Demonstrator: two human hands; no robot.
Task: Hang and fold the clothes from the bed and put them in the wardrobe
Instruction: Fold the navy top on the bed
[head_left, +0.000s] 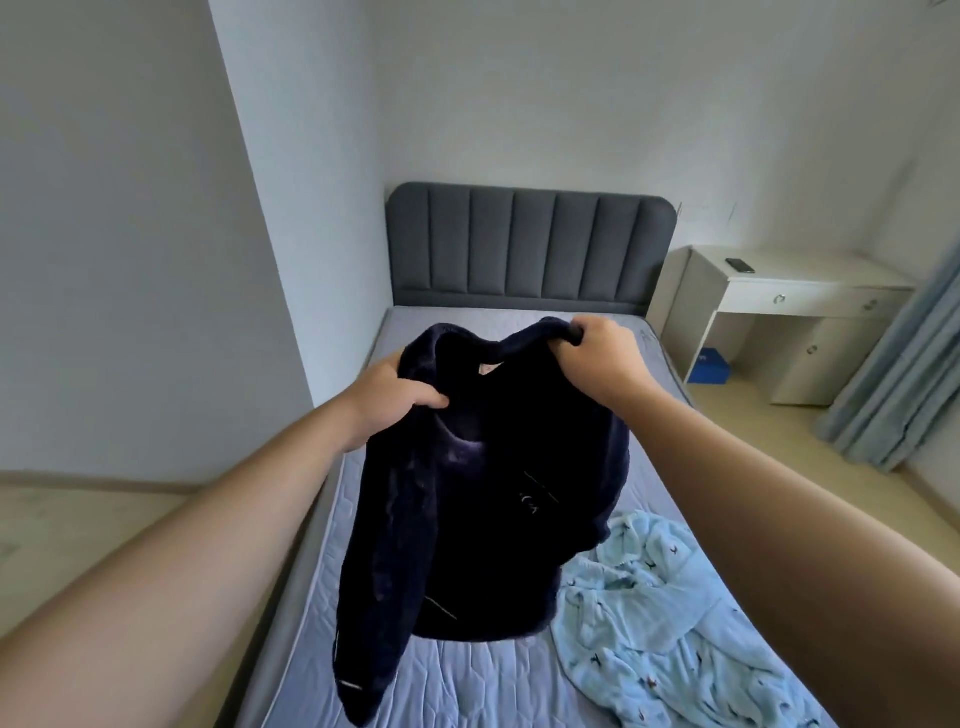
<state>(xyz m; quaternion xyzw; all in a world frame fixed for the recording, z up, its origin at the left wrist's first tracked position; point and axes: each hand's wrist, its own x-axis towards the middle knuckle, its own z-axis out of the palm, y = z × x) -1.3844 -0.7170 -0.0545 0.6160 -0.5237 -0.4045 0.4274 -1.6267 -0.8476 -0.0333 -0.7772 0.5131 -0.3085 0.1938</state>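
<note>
A dark navy fleece top hangs in the air above the bed. My left hand grips its left shoulder near the collar. My right hand grips the right shoulder, fingers curled over the fabric. One sleeve dangles at the lower left. A light blue patterned garment lies crumpled on the mattress at the lower right, below my right forearm.
The bed has a grey padded headboard against the far wall. A white desk with a dark phone on it stands to the right, a blue box beneath. Blue curtains hang at the far right. Wall runs along the left.
</note>
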